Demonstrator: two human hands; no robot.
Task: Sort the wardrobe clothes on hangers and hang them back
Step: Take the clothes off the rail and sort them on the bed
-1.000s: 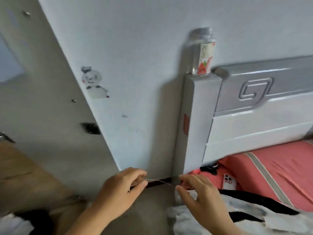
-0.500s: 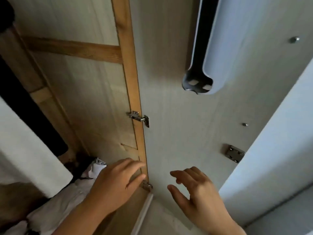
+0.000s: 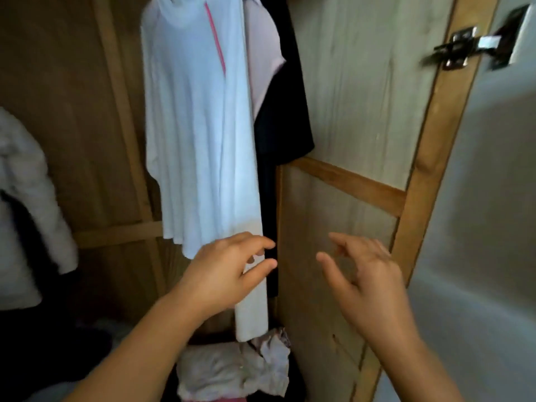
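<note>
A white long-sleeved top [image 3: 197, 126] with a thin pink stripe hangs inside the wooden wardrobe, its sleeve trailing down the middle. Behind it hang a pale pink garment [image 3: 262, 62] and a black garment [image 3: 282, 120]. My left hand [image 3: 229, 269] is raised in front of the white sleeve with fingers loosely bent, holding nothing. My right hand [image 3: 365, 274] hovers in front of the wardrobe's right wall, fingers spread and relaxed, also empty. No hanger shows in either hand.
A white puffy jacket [image 3: 27, 204] hangs at the left. Crumpled light clothes [image 3: 235, 369] lie piled at the wardrobe bottom. The wardrobe's right side panel [image 3: 348, 97] and its open door with a metal hinge [image 3: 464, 49] stand at the right.
The view has swung from the bed and wall to the wardrobe interior. A thin wire-like thing that both hands pinched a second ago is gone from them.
</note>
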